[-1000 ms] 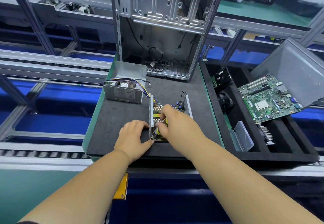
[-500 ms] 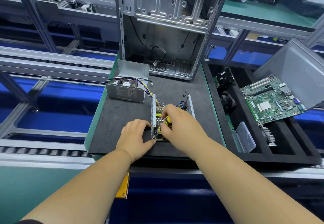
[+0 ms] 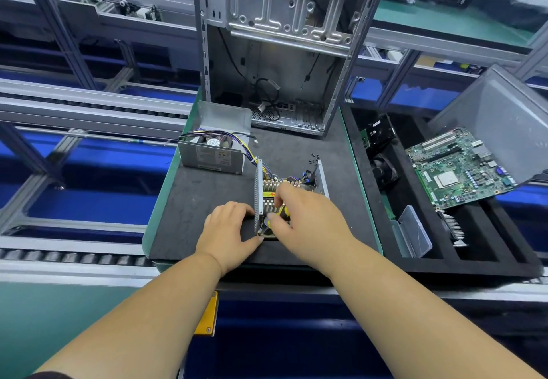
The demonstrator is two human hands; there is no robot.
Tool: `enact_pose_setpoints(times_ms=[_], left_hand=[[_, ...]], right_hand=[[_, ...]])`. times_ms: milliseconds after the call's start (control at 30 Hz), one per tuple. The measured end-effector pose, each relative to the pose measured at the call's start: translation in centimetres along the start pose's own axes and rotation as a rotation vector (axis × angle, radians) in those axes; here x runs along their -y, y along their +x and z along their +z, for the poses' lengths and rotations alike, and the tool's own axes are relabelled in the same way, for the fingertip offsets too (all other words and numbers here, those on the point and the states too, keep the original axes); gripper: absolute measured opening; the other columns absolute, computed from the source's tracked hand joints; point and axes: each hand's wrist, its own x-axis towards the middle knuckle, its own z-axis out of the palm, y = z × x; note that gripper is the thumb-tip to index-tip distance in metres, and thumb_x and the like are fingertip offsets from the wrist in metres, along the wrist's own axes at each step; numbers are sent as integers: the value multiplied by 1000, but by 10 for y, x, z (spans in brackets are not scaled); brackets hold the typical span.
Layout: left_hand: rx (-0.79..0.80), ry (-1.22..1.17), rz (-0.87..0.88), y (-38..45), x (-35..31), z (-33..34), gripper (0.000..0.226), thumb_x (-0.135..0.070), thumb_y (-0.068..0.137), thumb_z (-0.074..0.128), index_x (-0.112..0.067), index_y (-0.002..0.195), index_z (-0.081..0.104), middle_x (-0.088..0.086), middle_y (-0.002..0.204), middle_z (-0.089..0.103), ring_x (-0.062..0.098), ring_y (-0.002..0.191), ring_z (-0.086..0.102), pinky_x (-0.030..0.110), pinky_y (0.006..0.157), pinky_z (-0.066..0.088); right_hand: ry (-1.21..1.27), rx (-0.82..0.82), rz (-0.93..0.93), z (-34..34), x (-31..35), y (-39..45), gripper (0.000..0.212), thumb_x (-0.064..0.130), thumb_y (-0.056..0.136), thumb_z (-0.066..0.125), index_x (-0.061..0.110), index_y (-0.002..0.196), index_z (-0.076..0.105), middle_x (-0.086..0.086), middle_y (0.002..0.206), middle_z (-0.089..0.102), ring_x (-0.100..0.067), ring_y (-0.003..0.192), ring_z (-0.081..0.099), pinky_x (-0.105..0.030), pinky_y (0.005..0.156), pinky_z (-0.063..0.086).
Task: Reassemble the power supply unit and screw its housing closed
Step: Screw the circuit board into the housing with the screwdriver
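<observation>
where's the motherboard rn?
Head view, far right: the motherboard leans tilted in the black foam tray, against a grey panel, right of the open PC case.

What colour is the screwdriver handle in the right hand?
Yellow and black screwdriver handle, seen in the head view.

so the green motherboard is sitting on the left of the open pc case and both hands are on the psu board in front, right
Not quite. The head view shows the green motherboard on the right of the open PC case, in the black tray. The left hand and right hand are indeed on the PSU board in front.
</observation>
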Motion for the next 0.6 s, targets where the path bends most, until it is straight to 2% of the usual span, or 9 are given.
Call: enact_pose_setpoints(times_ms=[67, 133, 233, 300, 367, 433, 467, 600], left_hand=[[1, -3, -2, 0, 0, 0, 45, -52, 78, 66, -36, 116, 49, -14, 115, 47, 14, 110, 41, 33, 96, 34], [0, -2, -2, 0, 0, 0, 45, -52, 77, 67, -36, 116, 49, -15, 114, 46, 13, 110, 41, 33, 96, 34], [-2, -7, -1, 0, 1, 0, 45, -53, 77, 67, -36, 115, 49, -14, 115, 47, 13, 110, 41, 33, 97, 34], [-3, -10, -1, 0, 1, 0, 45, -53, 77, 67, -35, 114, 49, -15, 115, 46, 13, 110, 40, 33, 97, 34], [-2, -13, -2, 0, 1, 1, 45, -52, 77, 67, -36, 114, 49, -15, 114, 45, 13, 110, 40, 33, 97, 35], [1, -16, -3, 0, 1, 0, 44, -52, 77, 67, -36, 114, 48, -17, 112, 43, 12, 110, 40, 33, 97, 35], [3, -16, -4, 0, 1, 0, 45, -52, 77, 67, -37, 114, 48, -18, 111, 42, 12, 110, 40, 33, 97, 35], [7, -22, -3, 0, 0, -1, 46, -53, 76, 68, -37, 114, 48, -18, 112, 42, 12, 111, 39, 33, 98, 35]], right_hand=[[-117, -5, 11, 2, -1, -1, 26, 48, 97, 47, 21, 96, 47, 7, 65, 45, -24, 67, 48, -34, 57, 28], [-26, 16, 57, 2, -2, 0, 18, 41, 97, 50, 24, 94, 44, 7, 63, 42, -22, 66, 46, -34, 55, 28], [147, 25, 68, 0, -2, -2, 11, 21, 89, 58, 23, 91, 48, 8, 78, 49, -16, 74, 45, -32, 60, 32], [165, 26, 49, -1, -3, -5, 11, 19, 86, 59, 23, 92, 51, 8, 89, 50, -15, 80, 46, -31, 65, 33], [59, 4, 38, 0, -3, -8, 13, 32, 90, 57, 23, 94, 49, 7, 85, 53, -19, 75, 48, -31, 61, 31], [-126, -22, 40, 1, -5, -8, 27, 48, 96, 47, 21, 97, 47, 5, 77, 58, -22, 70, 53, -32, 56, 30], [-162, -17, 49, 1, -7, -7, 29, 50, 98, 44, 21, 98, 47, 5, 76, 59, -23, 70, 54, -33, 55, 31], [66, 14, 53, -2, -5, -5, 12, 25, 92, 58, 21, 96, 48, 9, 81, 51, -19, 75, 48, -31, 57, 28]])
